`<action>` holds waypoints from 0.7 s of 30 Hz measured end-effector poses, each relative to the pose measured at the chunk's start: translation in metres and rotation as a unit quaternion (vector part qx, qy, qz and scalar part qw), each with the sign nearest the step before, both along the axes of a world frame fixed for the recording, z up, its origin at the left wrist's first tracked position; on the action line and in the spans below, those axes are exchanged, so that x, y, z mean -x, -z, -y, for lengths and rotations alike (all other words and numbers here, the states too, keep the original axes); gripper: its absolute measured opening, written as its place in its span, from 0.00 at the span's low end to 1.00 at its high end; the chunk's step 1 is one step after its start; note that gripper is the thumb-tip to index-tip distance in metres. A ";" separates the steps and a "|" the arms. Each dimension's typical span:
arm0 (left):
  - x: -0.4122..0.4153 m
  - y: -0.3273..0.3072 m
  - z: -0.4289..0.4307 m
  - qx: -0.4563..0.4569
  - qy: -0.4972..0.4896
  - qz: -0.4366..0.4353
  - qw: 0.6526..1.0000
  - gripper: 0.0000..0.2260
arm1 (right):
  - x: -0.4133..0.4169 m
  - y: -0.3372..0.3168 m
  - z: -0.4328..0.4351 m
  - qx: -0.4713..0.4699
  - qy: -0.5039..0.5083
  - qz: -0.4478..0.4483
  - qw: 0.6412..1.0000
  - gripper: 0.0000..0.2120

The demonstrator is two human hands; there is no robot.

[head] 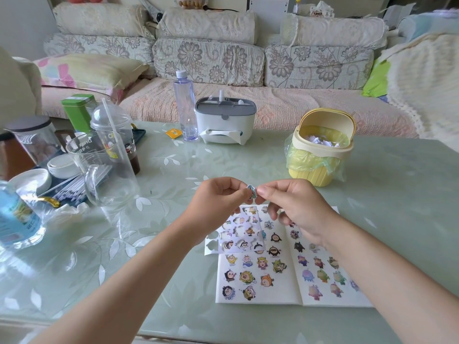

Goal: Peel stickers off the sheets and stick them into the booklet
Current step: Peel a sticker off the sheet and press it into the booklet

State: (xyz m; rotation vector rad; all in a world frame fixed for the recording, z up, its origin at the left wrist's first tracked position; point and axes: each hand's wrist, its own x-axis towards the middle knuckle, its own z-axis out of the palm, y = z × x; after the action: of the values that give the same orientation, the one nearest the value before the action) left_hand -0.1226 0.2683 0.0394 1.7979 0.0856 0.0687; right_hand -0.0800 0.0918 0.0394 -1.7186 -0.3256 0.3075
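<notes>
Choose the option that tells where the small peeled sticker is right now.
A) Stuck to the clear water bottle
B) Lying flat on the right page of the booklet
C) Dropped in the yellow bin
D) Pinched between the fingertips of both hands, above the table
D: the sticker is pinched between the fingertips of the left hand and the right hand, raised above the open booklet on the table.

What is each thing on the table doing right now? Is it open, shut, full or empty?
Booklet: open flat, stickers on both pages.
Sticker sheet: lying on the booklet, many stickers already gone.
Sticker: pinched between left hand and right hand, above the table.
Yellow bin: lid up, paper scraps inside.
Clear bottle: upright, cap on.
Domed cup: lid on, straw in.
</notes>
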 end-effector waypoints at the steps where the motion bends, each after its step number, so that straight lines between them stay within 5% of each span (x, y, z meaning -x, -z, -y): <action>1: 0.001 -0.001 0.000 -0.003 0.003 -0.001 1.000 0.05 | 0.000 0.000 0.000 0.011 -0.001 0.010 1.000 0.07; 21: 0.005 -0.001 0.007 -0.013 -0.002 0.024 1.000 0.05 | 0.007 0.006 -0.005 0.120 0.049 0.229 0.965 0.10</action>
State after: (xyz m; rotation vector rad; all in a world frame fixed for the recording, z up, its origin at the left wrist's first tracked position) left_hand -0.1278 0.2609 0.0401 1.8214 0.0553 0.1160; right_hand -0.0871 0.0967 0.0336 -2.0325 -0.5537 -0.1360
